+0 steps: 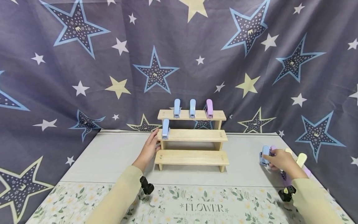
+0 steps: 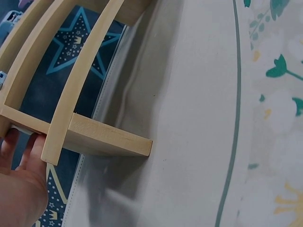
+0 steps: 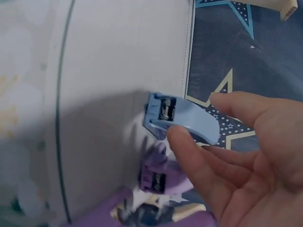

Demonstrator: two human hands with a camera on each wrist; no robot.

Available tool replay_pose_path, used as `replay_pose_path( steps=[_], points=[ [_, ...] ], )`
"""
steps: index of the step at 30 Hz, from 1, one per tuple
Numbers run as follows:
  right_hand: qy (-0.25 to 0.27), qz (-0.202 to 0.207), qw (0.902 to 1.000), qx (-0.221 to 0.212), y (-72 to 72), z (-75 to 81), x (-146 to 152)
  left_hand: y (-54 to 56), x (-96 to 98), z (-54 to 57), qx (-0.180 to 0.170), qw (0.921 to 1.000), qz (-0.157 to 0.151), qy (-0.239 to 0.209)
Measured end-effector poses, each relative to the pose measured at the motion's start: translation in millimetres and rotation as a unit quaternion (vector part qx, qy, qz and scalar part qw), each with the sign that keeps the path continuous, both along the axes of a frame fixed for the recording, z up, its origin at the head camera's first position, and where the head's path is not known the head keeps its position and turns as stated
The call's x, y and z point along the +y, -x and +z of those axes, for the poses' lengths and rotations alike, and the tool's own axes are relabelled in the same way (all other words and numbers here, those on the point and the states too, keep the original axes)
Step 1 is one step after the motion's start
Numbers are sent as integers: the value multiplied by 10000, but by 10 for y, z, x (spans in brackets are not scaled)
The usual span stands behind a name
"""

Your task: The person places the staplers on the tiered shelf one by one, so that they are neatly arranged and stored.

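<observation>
My left hand (image 1: pixel 148 149) touches the left end of a three-tier wooden shelf (image 1: pixel 193 158), its fingers straight against the side panel. In the left wrist view the fingertips (image 2: pixel 35 149) lie at that panel, the thumb out of sight. On the right, my right hand (image 1: pixel 283 161) pinches a light blue stapler (image 1: pixel 265 151) between thumb and finger. The right wrist view shows this blue stapler (image 3: pixel 196 120) with its spring side facing left. A purple stapler (image 3: pixel 161 177) stands right beside it, partly covered by the hand.
Two blue staplers (image 1: pixel 192 108) and a purple stapler (image 1: pixel 209 108) stand on the top tier. Another blue stapler (image 1: pixel 165 128) is at the left end of the middle tier. Pale yellow staplers (image 1: pixel 301 159) stand around the right wrist. A starry curtain (image 1: pixel 195 40) hangs behind.
</observation>
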State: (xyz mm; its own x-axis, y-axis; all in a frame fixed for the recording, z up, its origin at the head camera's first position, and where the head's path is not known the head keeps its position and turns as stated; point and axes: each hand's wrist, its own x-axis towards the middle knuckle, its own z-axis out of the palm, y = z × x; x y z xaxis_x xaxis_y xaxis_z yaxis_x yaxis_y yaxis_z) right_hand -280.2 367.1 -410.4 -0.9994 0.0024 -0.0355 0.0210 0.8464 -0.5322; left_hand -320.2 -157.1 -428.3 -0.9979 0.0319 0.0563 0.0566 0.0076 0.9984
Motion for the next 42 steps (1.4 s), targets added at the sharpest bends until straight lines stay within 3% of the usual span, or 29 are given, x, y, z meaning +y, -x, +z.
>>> replay_pose_path(
  steps=[8,15,20,34,42],
  points=[
    [-56,-59,9998,-206,67,-91,-67,-7,-5,-6,-9,10000,58,68],
    [272,-90,9960,-842,114,-114,-75,9,-17,-6,65,10000,12,53],
    [301,-120,9954,-901,120,-118,-82,8,-9,1,52,10000,0,66],
    [269,-14,9988,-416,90,-120,-116,19,-8,17,20,9999,4,151],
    [107,148,9996,233,57,30,-240,12,-16,19,15,10000,9,91]
  ],
)
